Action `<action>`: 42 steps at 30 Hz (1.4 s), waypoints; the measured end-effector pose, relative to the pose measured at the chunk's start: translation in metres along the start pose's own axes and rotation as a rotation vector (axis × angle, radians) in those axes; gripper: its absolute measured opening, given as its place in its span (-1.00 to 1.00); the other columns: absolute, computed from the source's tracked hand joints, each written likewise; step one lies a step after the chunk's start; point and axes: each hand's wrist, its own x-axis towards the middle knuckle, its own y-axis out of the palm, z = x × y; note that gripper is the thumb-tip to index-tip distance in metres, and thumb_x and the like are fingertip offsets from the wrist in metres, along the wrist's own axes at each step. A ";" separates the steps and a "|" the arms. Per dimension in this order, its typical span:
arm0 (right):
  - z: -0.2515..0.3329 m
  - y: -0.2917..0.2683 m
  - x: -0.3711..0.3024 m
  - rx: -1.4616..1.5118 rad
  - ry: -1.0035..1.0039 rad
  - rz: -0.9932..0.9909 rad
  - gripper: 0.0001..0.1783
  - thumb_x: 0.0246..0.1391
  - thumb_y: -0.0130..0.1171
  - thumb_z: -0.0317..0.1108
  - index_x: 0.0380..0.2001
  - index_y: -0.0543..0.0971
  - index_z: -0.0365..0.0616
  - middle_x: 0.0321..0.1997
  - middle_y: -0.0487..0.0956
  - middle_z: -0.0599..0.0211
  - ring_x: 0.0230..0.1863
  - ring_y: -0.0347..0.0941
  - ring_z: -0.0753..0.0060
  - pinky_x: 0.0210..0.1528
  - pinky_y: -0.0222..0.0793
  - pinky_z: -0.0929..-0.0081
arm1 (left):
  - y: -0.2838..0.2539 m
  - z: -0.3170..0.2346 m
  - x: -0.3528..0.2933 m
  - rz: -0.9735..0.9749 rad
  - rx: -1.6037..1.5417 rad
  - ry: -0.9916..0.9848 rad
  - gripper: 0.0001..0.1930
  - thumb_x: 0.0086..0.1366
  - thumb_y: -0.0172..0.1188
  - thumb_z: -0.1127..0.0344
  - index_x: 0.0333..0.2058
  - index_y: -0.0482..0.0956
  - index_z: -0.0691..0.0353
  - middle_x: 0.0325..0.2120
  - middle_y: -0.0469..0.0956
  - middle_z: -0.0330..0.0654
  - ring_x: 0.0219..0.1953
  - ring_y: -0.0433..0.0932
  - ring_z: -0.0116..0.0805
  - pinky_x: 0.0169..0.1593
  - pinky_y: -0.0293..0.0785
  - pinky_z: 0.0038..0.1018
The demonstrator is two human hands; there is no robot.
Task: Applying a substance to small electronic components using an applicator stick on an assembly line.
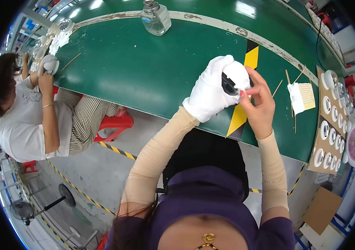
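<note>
My left hand (pixel 206 93), in a white glove, is closed around a rounded white device (pixel 238 74) with a glossy black face (pixel 228 85). It holds the device above the green table, close to the yellow-and-black tape. My right hand (pixel 262 108) is bare, with a beige sleeve up to the wrist. Its thumb and index finger pinch together at the edge of the black face, the other fingers curled behind. Something small and white shows at those fingertips, too small to name. The glove hides the near side of the device.
A clear glass bottle with a metal top (pixel 156 20) stands at the back. To the right lie thin wooden sticks (pixel 277 88), a white cloth (pixel 296 98) on a dotted yellow pad (pixel 308 96), and a board of white rings (pixel 319 157). A seated co-worker (pixel 36 108) handles a white device at left.
</note>
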 end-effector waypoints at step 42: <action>-0.004 0.016 0.007 0.088 0.010 -0.016 -0.80 -0.18 0.31 -0.70 -0.47 0.52 -0.27 0.26 0.42 -0.05 0.25 0.37 0.20 0.14 0.36 0.38 | 0.006 0.009 0.000 -0.036 0.062 0.087 -0.12 -0.11 0.53 0.30 0.19 0.22 0.21 0.09 0.35 0.09 0.00 0.49 0.08 0.04 0.48 -0.24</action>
